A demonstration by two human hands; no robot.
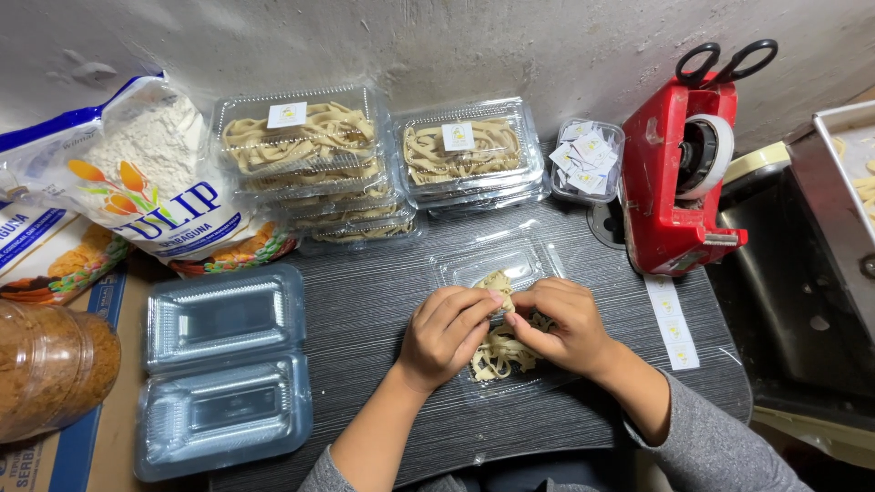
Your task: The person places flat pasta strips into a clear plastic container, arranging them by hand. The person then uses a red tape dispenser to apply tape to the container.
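1. Hands meet at the middle of the dark table [365,310], both working on a pile of pale noodle strips [497,351] lying in an open clear box [510,264].
2. The left hand [447,333] is curled over the strips, fingers bent and pinching a piece at the top of the pile.
3. The right hand [565,323] is curled too, its fingertips closed on the same strips, touching the left hand's fingers.
4. At nine o'clock from the hands lies an empty clear box [223,374], spread open.
5. At twelve o'clock, against the wall, stand two stacks of filled boxes [305,155] with small square stickers on their lids, the second stack [469,150] just beside the first.
6. At one o'clock, a little tub of stickers [588,159], and next to it a red tape dispenser [674,182] with black scissors [725,59] on top.
7. At ten o'clock, a flour bag [150,173]; a brown-filled jar [50,364] at the far left edge.
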